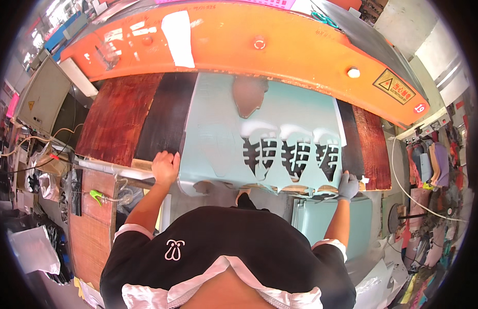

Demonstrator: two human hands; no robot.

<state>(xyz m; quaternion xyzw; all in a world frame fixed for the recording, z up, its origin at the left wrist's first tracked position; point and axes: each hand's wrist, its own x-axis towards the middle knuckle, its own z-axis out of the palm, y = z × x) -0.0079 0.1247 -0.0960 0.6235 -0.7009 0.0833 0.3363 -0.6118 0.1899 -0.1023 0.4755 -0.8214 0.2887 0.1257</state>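
A pale teal sheet (208, 118) lies across the work surface, its front edge hanging a little over. Several dark slotted openings (295, 157) show in its front right part. Toward the back of it is a brown-grey pointed flat shape (248, 97). At the sheet's front left, my bare left hand (166, 167) rests over the front edge of a black board (167, 118), fingers bent but apart. My gloved right hand (348, 185) is closed at the sheet's front right corner, with its fingertips partly hidden.
An orange machine beam (280, 51) with buttons spans the far side. Reddish-brown boards (118, 118) flank the sheet. Stacked teal sheets (334, 221) stand below at the right. A brown cabinet (92, 221) is at the left. Teal-handled scissors (325, 19) lie behind the beam.
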